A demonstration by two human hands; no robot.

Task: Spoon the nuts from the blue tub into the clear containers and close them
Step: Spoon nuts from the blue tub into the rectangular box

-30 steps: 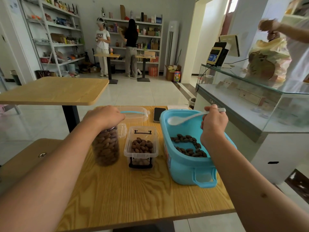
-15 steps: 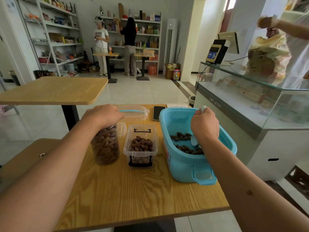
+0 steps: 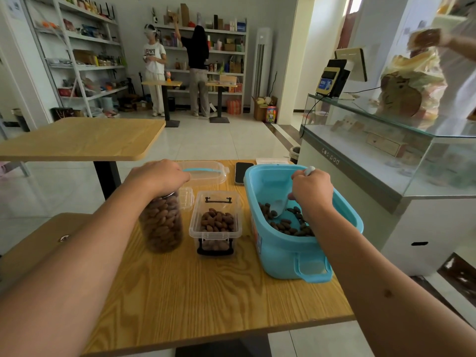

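We are dipping the spoon [image 3: 279, 207] into the blue tub [image 3: 296, 253] at the bench's [image 3: 206, 300] right edge, our right hand [image 3: 311, 191] wrapping its fingers tightly round the handle. Our left hand [image 3: 159, 176] is cupping the top of the tall jar [image 3: 162, 222], fingers curled over it, near the left edge. Between them the small clear box [image 3: 215, 222] is sitting open, roughly half filled, its lid [image 3: 206, 172] lying toward the far edge. We are risking nuts [image 3: 288, 224] rolling off an overloaded spoon while crossing the gap, or nudging the light box sideways.
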